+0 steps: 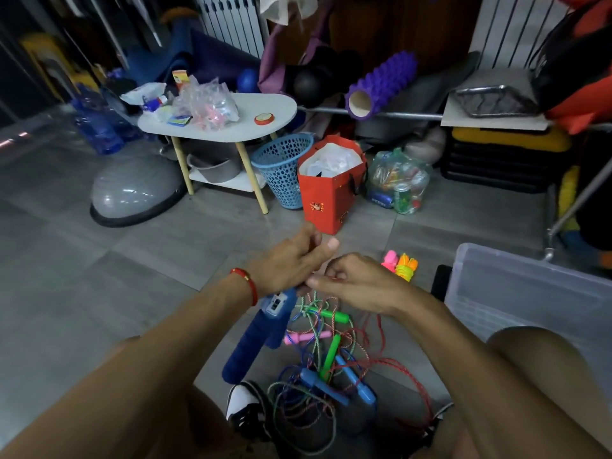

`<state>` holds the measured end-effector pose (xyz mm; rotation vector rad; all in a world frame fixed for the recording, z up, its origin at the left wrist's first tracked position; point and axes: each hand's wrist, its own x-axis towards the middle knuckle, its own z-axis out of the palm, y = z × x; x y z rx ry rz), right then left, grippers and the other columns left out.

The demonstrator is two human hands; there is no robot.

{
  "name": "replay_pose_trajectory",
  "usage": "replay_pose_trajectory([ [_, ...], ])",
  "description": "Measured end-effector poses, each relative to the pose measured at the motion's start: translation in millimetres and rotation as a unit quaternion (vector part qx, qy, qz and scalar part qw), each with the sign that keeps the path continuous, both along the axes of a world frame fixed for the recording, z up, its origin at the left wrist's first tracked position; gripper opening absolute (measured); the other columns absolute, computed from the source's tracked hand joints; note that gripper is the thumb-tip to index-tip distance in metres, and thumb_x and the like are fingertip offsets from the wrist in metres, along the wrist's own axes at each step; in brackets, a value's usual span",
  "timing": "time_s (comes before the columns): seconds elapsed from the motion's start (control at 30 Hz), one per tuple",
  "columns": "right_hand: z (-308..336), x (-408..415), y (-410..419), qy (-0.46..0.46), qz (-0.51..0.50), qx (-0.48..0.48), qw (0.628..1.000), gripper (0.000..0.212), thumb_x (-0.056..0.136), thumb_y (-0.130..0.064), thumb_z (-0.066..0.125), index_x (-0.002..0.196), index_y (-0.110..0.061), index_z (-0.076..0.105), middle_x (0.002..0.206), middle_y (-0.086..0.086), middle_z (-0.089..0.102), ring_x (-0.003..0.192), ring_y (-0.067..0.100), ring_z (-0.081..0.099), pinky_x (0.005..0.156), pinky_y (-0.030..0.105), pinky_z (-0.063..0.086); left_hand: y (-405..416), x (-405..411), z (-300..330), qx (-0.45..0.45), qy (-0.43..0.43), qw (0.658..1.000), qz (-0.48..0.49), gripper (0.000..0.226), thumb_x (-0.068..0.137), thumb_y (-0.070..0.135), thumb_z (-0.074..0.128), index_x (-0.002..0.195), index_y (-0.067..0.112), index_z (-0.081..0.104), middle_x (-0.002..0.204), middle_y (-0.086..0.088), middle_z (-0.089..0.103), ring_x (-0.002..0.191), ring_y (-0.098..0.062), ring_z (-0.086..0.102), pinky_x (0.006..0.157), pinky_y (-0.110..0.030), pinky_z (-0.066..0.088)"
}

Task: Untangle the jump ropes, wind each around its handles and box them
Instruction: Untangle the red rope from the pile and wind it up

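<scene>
A tangle of jump ropes (326, 369) hangs and lies between my knees, with green (331, 315), pink (306, 338) and light blue handles (356, 380) caught in red, green and blue cords. My left hand (291, 260) holds the top of two dark blue foam handles (255, 339) that dangle below it. My right hand (354, 283) pinches the cords just beside the left hand. A wound rope with pink and orange handles (400, 263) lies on the floor beyond my right hand. A clear plastic box (530, 293) stands at the right.
A red paper bag (331, 187), a blue mesh basket (284, 167) and a bag of bottles (397, 180) stand ahead on the tiled floor. A white side table (265, 120) is at the back left, a grey balance dome (132, 193) beside it. My shoe (245, 405) is under the ropes.
</scene>
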<state>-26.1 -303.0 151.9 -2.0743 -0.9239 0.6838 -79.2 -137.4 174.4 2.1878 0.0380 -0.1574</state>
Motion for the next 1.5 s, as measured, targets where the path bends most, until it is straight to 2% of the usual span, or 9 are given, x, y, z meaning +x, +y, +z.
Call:
replay_pose_trajectory([
  [0.13,13.0,-1.3,-4.2,0.059,0.007,0.068,0.996,0.029,0.097,-0.037,0.061,0.081,-0.018,0.074,0.083,-0.003,0.077,0.094,0.027,0.071,0.094,0.052,0.052,1.2,-9.2,-9.5,-0.206,0.047,0.977,-0.034,0.067,0.080,0.067,0.066,0.102,0.012,0.034,0.064,-0.007,0.059,0.049,-0.022,0.049,0.057,-0.035,0.043],
  [0.27,24.2,-6.7,-5.6,0.142,-0.070,0.159,0.975,0.034,0.101,-0.029,0.059,0.075,-0.007,0.067,0.042,-0.015,0.052,0.040,0.001,0.045,0.050,0.019,0.037,4.9,-20.2,-18.0,-0.344,0.074,0.936,-0.028,0.069,0.071,0.047,0.086,0.110,0.009,0.044,0.088,-0.017,0.063,0.071,-0.030,0.061,0.065,-0.036,0.053],
  [0.4,30.1,-5.7,-4.1,0.124,-0.128,0.197,0.964,0.031,0.102,-0.021,0.058,0.084,0.003,0.065,0.035,-0.018,0.045,0.034,-0.004,0.046,0.042,0.008,0.032,-5.4,-39.9,-43.4,-0.462,0.116,0.879,0.026,0.095,0.059,0.047,0.093,0.133,0.009,0.047,0.112,-0.021,0.063,0.095,-0.031,0.065,0.080,-0.043,0.056],
  [0.53,29.5,-4.7,2.1,0.179,-0.199,0.241,0.933,0.030,0.102,-0.021,0.057,0.084,0.002,0.063,0.035,-0.014,0.036,0.030,0.001,0.039,0.038,0.009,0.031,-31.0,-53.0,-69.2,-0.472,0.084,0.874,0.074,0.094,0.058,0.036,0.096,0.135,0.009,0.049,0.101,-0.019,0.064,0.087,-0.028,0.065,0.078,-0.040,0.054],
  [0.7,22.9,-1.6,10.3,0.134,-0.243,0.239,0.931,0.032,0.102,-0.026,0.057,0.079,-0.005,0.064,0.035,-0.016,0.042,0.033,0.001,0.041,0.041,0.010,0.029,-54.1,-47.2,-80.4,-0.378,0.034,0.910,0.169,0.041,0.068,0.015,0.083,0.098,0.004,0.058,0.082,-0.012,0.062,0.069,-0.023,0.059,0.065,-0.036,0.052],
  [0.9,16.9,4.1,3.5,0.085,-0.257,0.195,0.943,0.034,0.102,-0.033,0.055,0.087,-0.007,0.070,0.037,-0.020,0.046,0.037,-0.002,0.045,0.054,0.022,0.026,-44.0,-49.6,-90.8,-0.305,0.129,0.909,0.253,0.040,0.064,0.021,0.073,0.101,0.016,0.059,0.076,-0.006,0.064,0.073,-0.024,0.062,0.071,-0.046,0.054],
  [1.03,3.6,5.4,1.9,0.096,-0.216,0.166,0.957,0.030,0.101,-0.040,0.053,0.087,-0.021,0.071,0.054,-0.003,0.037,0.045,0.006,0.030,0.052,0.030,0.026,-40.9,-48.8,-81.6,-0.390,0.156,0.870,0.260,0.043,0.052,0.016,0.071,0.094,0.013,0.059,0.073,-0.007,0.055,0.060,-0.021,0.052,0.053,-0.030,0.044],
  [1.33,-7.3,-16.7,11.2,-0.029,-0.072,0.012,0.997,0.034,0.107,-0.030,0.039,0.087,-0.022,0.065,0.056,-0.022,0.055,0.051,0.001,0.046,0.056,0.028,0.035,-11.9,-47.5,-57.4,-0.616,0.189,0.720,0.256,0.015,0.076,0.013,0.055,0.088,0.018,0.047,0.070,-0.002,0.046,0.054,-0.017,0.040,0.047,-0.021,0.034],
  [1.5,-15.0,-24.6,14.9,-0.061,-0.064,0.014,0.996,0.031,0.107,-0.031,0.041,0.089,-0.020,0.065,0.057,-0.034,0.054,0.054,-0.008,0.050,0.052,0.016,0.027,5.9,-49.3,-54.0,-0.627,0.230,0.703,0.244,0.032,0.083,0.041,0.068,0.094,0.016,0.052,0.074,-0.003,0.049,0.056,-0.016,0.042,0.045,-0.019,0.035],
])
